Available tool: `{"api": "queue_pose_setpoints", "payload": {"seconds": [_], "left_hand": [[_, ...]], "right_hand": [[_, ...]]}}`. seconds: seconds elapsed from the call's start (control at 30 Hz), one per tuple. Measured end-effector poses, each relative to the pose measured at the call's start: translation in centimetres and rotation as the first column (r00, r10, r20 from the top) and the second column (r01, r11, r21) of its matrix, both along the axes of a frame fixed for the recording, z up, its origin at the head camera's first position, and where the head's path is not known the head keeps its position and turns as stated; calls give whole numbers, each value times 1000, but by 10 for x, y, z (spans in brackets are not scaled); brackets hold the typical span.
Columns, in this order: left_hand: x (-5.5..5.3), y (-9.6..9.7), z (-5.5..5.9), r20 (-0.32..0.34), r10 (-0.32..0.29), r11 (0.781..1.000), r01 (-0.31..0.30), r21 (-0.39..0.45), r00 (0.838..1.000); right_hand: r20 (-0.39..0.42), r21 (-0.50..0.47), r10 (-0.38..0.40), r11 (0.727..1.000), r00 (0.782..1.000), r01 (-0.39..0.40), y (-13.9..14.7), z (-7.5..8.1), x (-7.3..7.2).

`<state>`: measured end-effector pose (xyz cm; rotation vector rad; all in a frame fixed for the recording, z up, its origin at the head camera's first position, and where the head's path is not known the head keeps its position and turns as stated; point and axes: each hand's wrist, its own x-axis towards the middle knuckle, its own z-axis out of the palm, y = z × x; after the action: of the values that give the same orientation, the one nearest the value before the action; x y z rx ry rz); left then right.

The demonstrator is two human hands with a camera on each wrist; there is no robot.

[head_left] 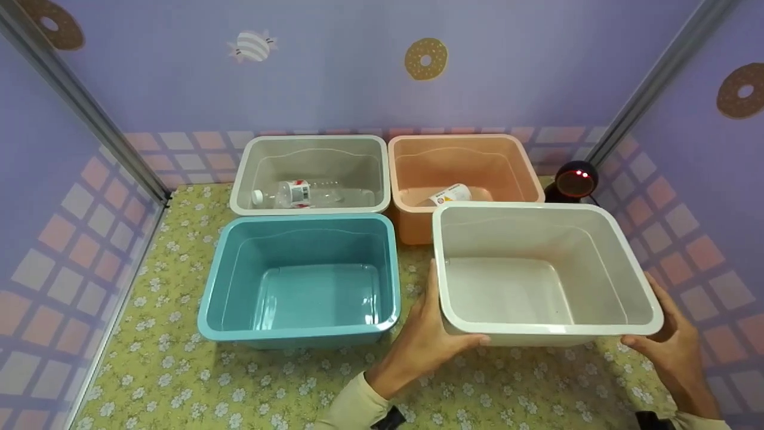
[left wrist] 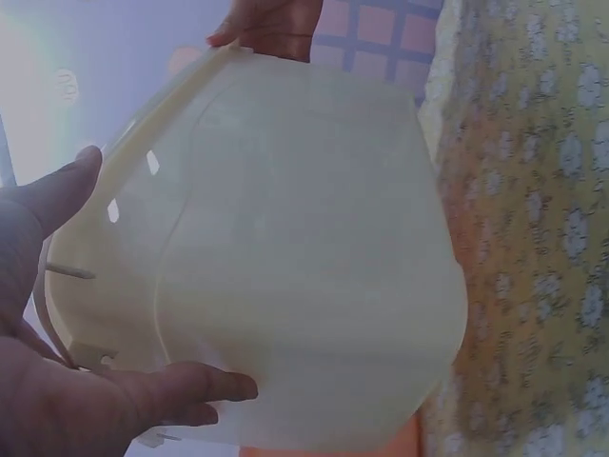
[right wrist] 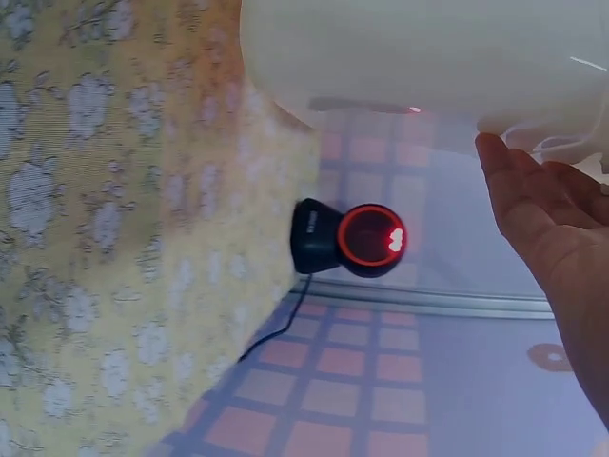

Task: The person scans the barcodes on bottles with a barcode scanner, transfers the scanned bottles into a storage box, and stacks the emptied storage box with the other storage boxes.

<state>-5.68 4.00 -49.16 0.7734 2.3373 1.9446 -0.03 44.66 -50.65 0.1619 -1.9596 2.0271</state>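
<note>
A white plastic bin (head_left: 507, 292) is held between both hands at the right, raised off the table and tilted so its inside faces the head camera. The left hand (head_left: 427, 331) grips its near left corner, thumb along the front under the rim and fingers on the side wall. At the near right corner the right hand (head_left: 674, 340) holds it, with the thumb at the front and the fingers partly hidden behind the side. In the left wrist view the bin's outer wall (left wrist: 304, 238) fills the middle. The right wrist view has the right hand's fingers (right wrist: 519, 190) touching the bin.
Left of it stands a blue bin (head_left: 322, 298) with nothing inside. Behind are a grey bin (head_left: 250, 173) holding a clear bottle (head_left: 298, 194) and an orange bin (head_left: 507, 161) holding a white bottle (head_left: 452, 194). A black scanner (head_left: 576, 179) with red lights stands by the right wall.
</note>
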Motion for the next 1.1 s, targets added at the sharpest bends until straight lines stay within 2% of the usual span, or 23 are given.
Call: {"api": "queue_pose_setpoints", "payload": {"seconds": [0.13,0.3,0.37,0.53,0.6,0.8,0.93,1.1], "left_hand": [[0,-4,16,-16,-3,1000,2,-10,1000],[2,-8,33,-22,-8,1000,8,-22,1000],[1,-11,38,-7,-23,1000,23,-9,1000],[1,-18,46,23,-46,999,45,18,999],[0,-20,49,19,-39,999,39,4,999],[-2,-30,64,-4,-31,999,30,-12,1000],[-5,-36,73,-14,-46,999,47,6,999],[-8,-43,78,-12,-57,998,58,17,998]], "right_hand": [[-28,-6,-8,1000,1000,8,0,11,3],[-124,-13,0,1000,992,-1,-1,22,3],[-95,-4,-45,999,994,44,-5,30,4],[-144,-15,-9,1000,989,7,-8,40,3],[-236,-30,56,997,970,-65,-7,39,1],[-321,-44,66,995,945,-85,-12,46,-4],[-346,-56,73,994,935,-99,-17,54,-7],[-328,-47,78,994,941,-99,-21,61,-9]]}}
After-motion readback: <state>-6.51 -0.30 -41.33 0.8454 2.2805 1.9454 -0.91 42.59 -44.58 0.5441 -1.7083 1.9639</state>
